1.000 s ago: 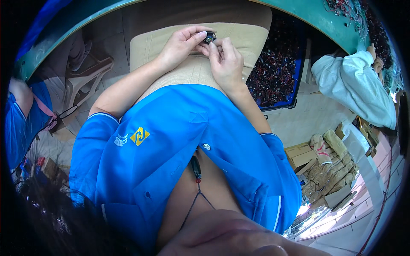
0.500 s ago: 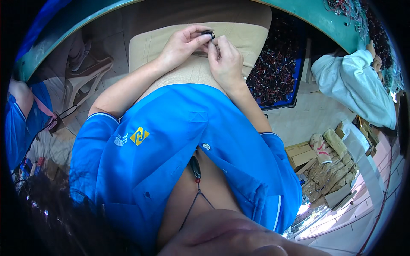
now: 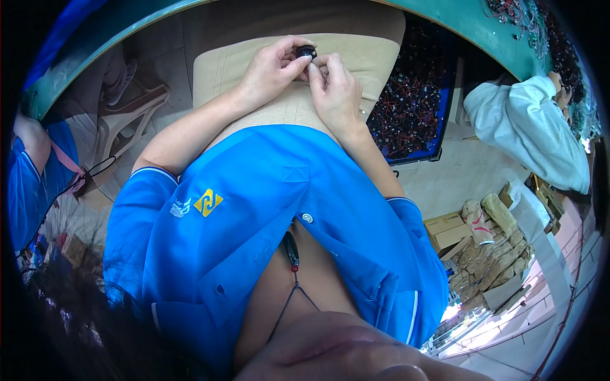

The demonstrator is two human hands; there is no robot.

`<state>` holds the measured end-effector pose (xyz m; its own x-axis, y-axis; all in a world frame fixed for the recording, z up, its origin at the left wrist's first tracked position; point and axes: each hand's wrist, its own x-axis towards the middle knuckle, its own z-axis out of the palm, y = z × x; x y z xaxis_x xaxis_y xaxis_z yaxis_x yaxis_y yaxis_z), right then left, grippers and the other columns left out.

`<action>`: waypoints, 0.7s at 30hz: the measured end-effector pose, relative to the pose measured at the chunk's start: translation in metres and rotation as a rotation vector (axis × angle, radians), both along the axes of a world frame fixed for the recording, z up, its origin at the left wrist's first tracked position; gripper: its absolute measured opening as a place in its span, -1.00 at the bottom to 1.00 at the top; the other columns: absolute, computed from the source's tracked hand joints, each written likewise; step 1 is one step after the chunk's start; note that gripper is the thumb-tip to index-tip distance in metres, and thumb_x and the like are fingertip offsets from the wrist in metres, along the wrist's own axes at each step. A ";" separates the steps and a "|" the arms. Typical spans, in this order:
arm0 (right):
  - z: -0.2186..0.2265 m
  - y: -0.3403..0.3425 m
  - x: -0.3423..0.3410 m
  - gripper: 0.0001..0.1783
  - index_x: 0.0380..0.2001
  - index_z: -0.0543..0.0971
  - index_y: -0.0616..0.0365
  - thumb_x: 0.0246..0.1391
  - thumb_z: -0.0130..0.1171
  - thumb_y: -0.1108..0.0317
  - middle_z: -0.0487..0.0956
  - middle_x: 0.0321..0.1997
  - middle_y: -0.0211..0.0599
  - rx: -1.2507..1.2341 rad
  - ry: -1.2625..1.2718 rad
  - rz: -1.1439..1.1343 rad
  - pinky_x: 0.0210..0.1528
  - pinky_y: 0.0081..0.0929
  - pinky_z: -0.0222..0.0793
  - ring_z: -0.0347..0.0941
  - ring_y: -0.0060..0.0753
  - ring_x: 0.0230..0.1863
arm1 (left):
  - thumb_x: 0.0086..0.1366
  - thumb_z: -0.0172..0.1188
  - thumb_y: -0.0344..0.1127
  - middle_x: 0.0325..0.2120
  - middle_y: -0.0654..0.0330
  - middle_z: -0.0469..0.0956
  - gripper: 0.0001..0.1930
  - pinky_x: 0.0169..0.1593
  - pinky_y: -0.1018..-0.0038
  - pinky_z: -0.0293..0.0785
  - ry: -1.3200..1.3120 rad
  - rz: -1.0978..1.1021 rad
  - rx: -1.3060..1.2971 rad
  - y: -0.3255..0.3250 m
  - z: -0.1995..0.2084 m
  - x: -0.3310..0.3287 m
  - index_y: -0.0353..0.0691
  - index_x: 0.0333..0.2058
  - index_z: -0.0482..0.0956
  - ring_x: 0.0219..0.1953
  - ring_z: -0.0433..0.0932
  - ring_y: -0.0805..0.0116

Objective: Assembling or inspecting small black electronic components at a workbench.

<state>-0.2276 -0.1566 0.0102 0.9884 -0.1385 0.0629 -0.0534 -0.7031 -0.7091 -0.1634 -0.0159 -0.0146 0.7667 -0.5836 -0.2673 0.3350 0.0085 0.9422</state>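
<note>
A small round black part [image 3: 306, 51] is pinched between the thumb and fingers of my left hand [image 3: 273, 70], above my lap. It has a cylindrical, cap-like look, and a small light spot shows on its side. My right hand [image 3: 335, 86] is close against it, thumb and forefinger drawn together at the part's lower right edge. Whatever those right fingertips pinch is too small or hidden to make out. Under both hands lies the beige cloth [image 3: 254, 111] over my lap.
Right of my lap stands a blue crate [image 3: 438, 136] heaped with small black parts and red wires. A green table edge [image 3: 438, 14] curves across the top. At the right, another person's grey sleeve [image 3: 527, 127] reaches toward piled wired parts. A beige plastic stool [image 3: 130, 120] stands left.
The black part has turned in my left fingers, so its round face shows more. My right fingers have shifted slightly around its edge.
</note>
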 end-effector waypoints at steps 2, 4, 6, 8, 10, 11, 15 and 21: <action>0.001 0.001 0.000 -0.85 -0.30 0.40 0.14 0.06 0.12 0.41 0.51 -0.54 -0.32 0.029 0.067 -0.037 -0.56 -0.34 0.29 0.41 -0.26 -0.62 | 0.31 0.05 -0.52 -0.27 0.13 0.54 -0.72 -0.24 0.66 0.53 -0.033 -0.017 0.034 0.002 -0.001 0.001 -0.38 0.00 0.40 -0.38 0.51 0.52; 0.000 0.001 0.001 -0.84 -0.29 0.39 0.14 0.07 0.12 0.39 0.53 -0.52 -0.30 0.043 0.096 -0.055 -0.54 -0.31 0.32 0.44 -0.21 -0.60 | 0.31 0.05 -0.52 -0.28 0.13 0.54 -0.73 -0.25 0.66 0.53 -0.054 -0.024 0.051 0.002 -0.001 0.002 -0.38 -0.02 0.41 -0.39 0.51 0.52; -0.005 0.000 -0.001 -0.81 -0.27 0.39 0.16 0.07 0.15 0.41 0.49 -0.55 -0.37 0.071 0.052 -0.046 -0.59 -0.43 0.25 0.36 -0.39 -0.65 | 0.29 0.05 -0.53 -0.34 0.13 0.54 -0.75 -0.32 0.66 0.52 0.004 -0.022 0.042 0.003 0.002 0.003 -0.39 -0.05 0.43 -0.43 0.51 0.52; -0.011 -0.002 -0.002 -0.79 -0.24 0.39 0.18 0.07 0.18 0.43 0.46 -0.59 -0.44 0.099 0.005 -0.037 -0.65 -0.54 0.17 0.28 -0.56 -0.70 | 0.27 0.06 -0.55 -0.40 0.13 0.54 -0.77 -0.39 0.67 0.51 0.060 -0.019 0.033 0.002 0.005 0.005 -0.41 -0.09 0.45 -0.47 0.52 0.52; -0.011 -0.002 -0.001 -0.79 -0.24 0.39 0.18 0.07 0.17 0.43 0.46 -0.59 -0.45 0.119 0.015 -0.038 -0.65 -0.55 0.17 0.27 -0.58 -0.70 | 0.27 0.06 -0.55 -0.42 0.14 0.54 -0.77 -0.40 0.67 0.49 0.076 -0.013 -0.008 0.003 0.007 0.009 -0.41 -0.09 0.45 -0.49 0.51 0.52; -0.009 -0.003 -0.002 -0.79 -0.23 0.39 0.18 0.08 0.17 0.43 0.45 -0.59 -0.46 0.134 0.036 -0.044 -0.65 -0.57 0.16 0.26 -0.59 -0.69 | 0.27 0.06 -0.55 -0.43 0.14 0.54 -0.77 -0.41 0.67 0.48 0.102 -0.013 -0.053 0.002 0.007 0.010 -0.41 -0.10 0.45 -0.50 0.50 0.52; -0.008 -0.004 -0.004 -0.80 -0.23 0.39 0.18 0.10 0.16 0.44 0.43 -0.60 -0.47 0.184 0.072 -0.053 -0.65 -0.60 0.14 0.25 -0.62 -0.68 | 0.27 0.05 -0.54 -0.45 0.15 0.53 -0.78 -0.43 0.67 0.46 0.141 -0.027 -0.133 0.002 0.003 0.011 -0.40 -0.10 0.44 -0.52 0.48 0.52; -0.011 -0.010 -0.003 -0.83 -0.26 0.42 0.19 0.10 0.17 0.43 0.43 -0.60 -0.47 0.179 0.087 -0.045 -0.64 -0.63 0.14 0.24 -0.63 -0.67 | 0.28 0.07 -0.52 -0.38 0.15 0.54 -0.73 -0.40 0.67 0.45 0.109 -0.103 -0.063 0.001 -0.001 0.015 -0.36 -0.03 0.41 -0.49 0.47 0.53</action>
<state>-0.2304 -0.1670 -0.0013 0.9815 -0.1843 -0.0517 -0.1484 -0.5621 -0.8136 -0.1488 -0.0151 -0.0155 0.6706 -0.6756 -0.3064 0.4373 0.0264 0.8989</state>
